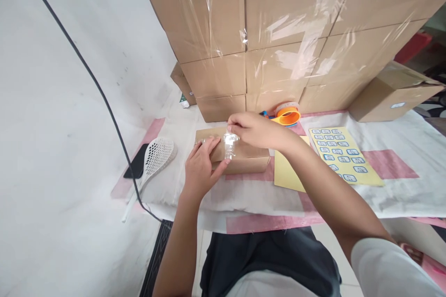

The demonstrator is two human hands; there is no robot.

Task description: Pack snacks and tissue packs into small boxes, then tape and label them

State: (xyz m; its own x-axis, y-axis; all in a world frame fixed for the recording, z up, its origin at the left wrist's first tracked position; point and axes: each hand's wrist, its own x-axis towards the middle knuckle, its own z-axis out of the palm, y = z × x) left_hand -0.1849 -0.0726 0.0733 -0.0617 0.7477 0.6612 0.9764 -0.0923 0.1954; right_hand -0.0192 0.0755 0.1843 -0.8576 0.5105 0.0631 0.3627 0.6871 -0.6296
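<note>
A small brown cardboard box lies on the cloth-covered table in front of me. My left hand lies on its left end with the fingers stretched flat, pressing the top. My right hand is above the box, fingers pinched on a strip of clear tape that hangs down onto the box top. An orange tape dispenser sits just behind my right hand.
A wall of stacked cardboard boxes wrapped in clear film stands behind. A yellow sheet of labels and a plain yellow sheet lie to the right. A white slotted ladle and a black phone lie on the left. A black cable crosses the white wall.
</note>
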